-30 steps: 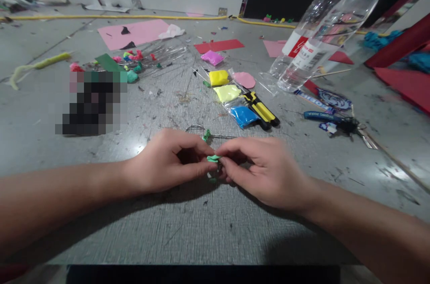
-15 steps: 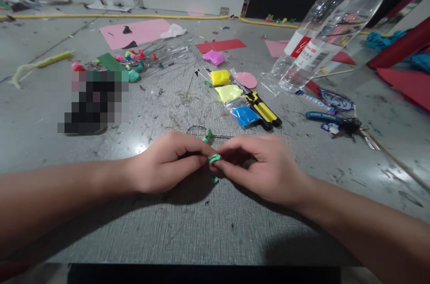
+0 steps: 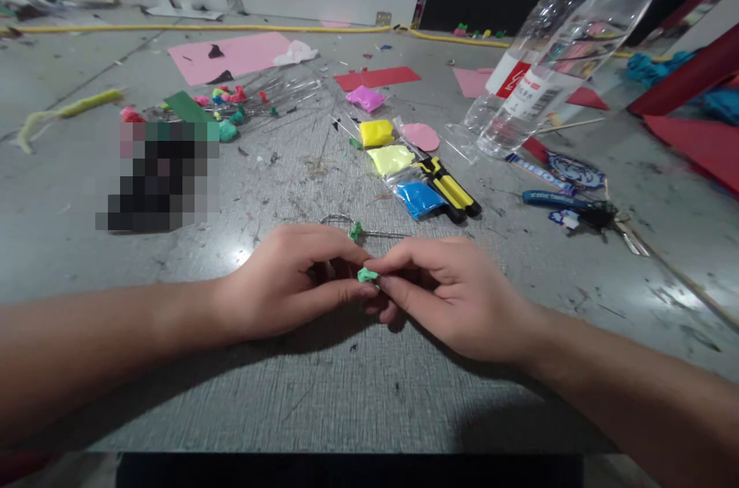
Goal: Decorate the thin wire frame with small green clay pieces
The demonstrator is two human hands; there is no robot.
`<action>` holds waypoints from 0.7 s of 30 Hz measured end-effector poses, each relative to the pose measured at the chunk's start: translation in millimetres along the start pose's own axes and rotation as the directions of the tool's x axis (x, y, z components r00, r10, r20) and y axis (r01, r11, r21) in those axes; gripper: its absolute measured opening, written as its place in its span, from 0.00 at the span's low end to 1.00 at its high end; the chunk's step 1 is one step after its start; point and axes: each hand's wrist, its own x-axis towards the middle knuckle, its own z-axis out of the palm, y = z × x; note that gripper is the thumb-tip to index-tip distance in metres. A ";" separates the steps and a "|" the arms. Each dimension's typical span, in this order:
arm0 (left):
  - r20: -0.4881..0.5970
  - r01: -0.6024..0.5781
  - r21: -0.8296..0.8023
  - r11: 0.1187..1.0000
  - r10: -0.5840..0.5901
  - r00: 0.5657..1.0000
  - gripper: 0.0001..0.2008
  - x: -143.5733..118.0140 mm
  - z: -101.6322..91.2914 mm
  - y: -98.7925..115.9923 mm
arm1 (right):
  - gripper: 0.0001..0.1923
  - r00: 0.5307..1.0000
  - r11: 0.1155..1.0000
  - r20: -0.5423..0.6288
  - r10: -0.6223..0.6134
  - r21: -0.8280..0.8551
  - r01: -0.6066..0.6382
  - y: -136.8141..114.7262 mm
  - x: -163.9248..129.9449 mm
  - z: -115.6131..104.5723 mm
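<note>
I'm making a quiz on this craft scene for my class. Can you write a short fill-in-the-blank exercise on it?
1. The left hand and the right hand pinch a small ____ clay piece between them.
2. The pliers have black and ____ handles.
3. Two clear plastic ____ stand at the far right.

Missing words: green; yellow; bottles
</note>
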 end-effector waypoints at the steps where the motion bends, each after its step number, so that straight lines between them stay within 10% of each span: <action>1: -0.015 -0.002 0.024 1.000 0.003 1.000 0.06 0.4 -0.6 -0.3 | 0.07 1.000 0.999 0.010 0.015 0.035 -0.015 1.8 0.7 0.7; 21: 0.036 0.058 0.007 0.998 -0.058 0.998 0.10 4.1 -2.4 -0.6 | 0.07 0.946 0.816 -0.052 -0.320 -0.523 0.247 5.5 9.0 -11.1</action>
